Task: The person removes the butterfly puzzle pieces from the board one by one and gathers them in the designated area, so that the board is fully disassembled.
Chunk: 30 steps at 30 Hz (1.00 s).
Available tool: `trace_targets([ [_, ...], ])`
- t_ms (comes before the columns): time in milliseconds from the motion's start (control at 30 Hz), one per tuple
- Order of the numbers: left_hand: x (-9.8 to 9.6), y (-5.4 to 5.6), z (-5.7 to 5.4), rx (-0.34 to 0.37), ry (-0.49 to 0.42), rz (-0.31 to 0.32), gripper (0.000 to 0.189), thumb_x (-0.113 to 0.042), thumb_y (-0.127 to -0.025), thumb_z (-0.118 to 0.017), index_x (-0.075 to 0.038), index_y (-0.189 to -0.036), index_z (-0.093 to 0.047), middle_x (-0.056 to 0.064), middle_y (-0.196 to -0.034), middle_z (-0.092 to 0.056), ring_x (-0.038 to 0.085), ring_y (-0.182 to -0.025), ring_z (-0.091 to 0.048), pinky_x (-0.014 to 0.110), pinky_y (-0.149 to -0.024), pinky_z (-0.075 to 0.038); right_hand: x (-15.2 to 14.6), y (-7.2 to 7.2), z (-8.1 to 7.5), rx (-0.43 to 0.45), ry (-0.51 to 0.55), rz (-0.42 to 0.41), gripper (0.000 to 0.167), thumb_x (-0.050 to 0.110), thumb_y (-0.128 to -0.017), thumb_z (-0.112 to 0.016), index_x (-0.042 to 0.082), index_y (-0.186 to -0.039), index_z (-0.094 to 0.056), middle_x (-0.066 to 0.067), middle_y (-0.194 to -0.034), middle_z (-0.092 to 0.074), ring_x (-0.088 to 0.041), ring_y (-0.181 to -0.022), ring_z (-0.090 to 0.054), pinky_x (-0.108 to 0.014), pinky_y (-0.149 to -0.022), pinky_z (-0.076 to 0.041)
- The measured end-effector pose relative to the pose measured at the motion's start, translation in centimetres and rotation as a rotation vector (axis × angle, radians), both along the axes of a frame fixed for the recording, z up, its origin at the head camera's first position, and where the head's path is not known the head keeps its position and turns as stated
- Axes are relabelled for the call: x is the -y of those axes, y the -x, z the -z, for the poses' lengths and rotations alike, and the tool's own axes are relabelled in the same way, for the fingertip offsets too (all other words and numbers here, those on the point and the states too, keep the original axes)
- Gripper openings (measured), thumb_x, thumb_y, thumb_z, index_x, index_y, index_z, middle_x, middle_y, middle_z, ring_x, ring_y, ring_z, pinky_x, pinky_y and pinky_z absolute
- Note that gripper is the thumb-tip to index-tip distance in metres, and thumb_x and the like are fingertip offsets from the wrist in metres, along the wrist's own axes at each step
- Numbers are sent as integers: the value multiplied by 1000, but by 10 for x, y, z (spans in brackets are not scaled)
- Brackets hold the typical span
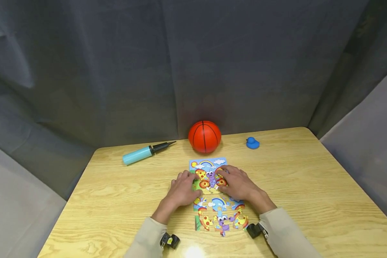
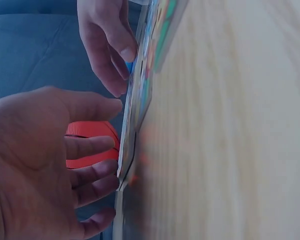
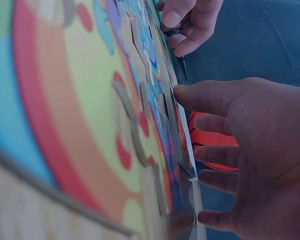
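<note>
A butterfly picture board (image 1: 208, 164) lies flat on the wooden table, with a rainbow and sun along its top. My left hand (image 1: 184, 190) is at its left edge, fingers nearly straight and fingertips right at the border. At the right edge is my right hand (image 1: 240, 182), its thumb and fingers spread and its fingertips overlapping the board. Just below the board, loose jigsaw pieces (image 1: 219, 204) lie in two rows, parts of the same butterfly picture. In the right wrist view, a large yellow and red wing piece (image 3: 90, 100) fills the foreground.
A red basketball (image 1: 204, 137) sits behind the board near the back edge. To its left lies a light blue hand pump (image 1: 138, 155) with a black nozzle; to its right, a blue rubber duck (image 1: 252, 143). Dark cloth (image 1: 132, 71) hangs behind the table.
</note>
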<state>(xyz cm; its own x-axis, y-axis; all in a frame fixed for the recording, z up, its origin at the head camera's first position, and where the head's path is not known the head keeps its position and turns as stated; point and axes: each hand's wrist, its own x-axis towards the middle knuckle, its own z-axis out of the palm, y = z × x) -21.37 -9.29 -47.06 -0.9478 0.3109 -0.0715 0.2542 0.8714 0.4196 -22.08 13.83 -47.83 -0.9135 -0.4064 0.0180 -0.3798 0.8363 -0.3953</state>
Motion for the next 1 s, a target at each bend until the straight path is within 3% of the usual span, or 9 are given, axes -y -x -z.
trace_targets([
  [233,4,3,2,27,-18,-7,47,-34,-86,-69,-16,-128,-59,3,-127,-49,23,-119,-44,46,-96,-37,4,-3,-3,-15,-5,-43,51,34,-90,-66,17,-137,-54,-10,-141,-49,-33,-135,-40,-59,-104,-33],
  [467,4,6,5,12,11,-7,56,-33,-84,-70,-18,-135,-55,2,-123,-48,20,-112,-44,41,-89,-39,8,-9,-13,-41,-24,-108,40,28,-91,-65,18,-129,-62,-6,-126,-56,-28,-118,-50,-51,-97,-41],
  [633,3,7,5,6,13,-9,51,-34,-83,-70,-19,-131,-59,0,-116,-47,19,-108,-43,38,-84,-37,13,-17,-20,-45,-51,-169,37,25,-91,-64,15,-127,-64,-7,-121,-58,-25,-108,-52,-45,-91,-44],
  [1000,-2,11,4,41,2,-54,53,-32,-79,-74,-18,-128,-60,-1,-108,-47,18,-99,-41,36,-77,-29,18,-24,-24,22,-109,-204,33,20,-93,-61,13,-126,-65,-12,-129,-54,-27,-114,-50,-47,-98,-42],
])
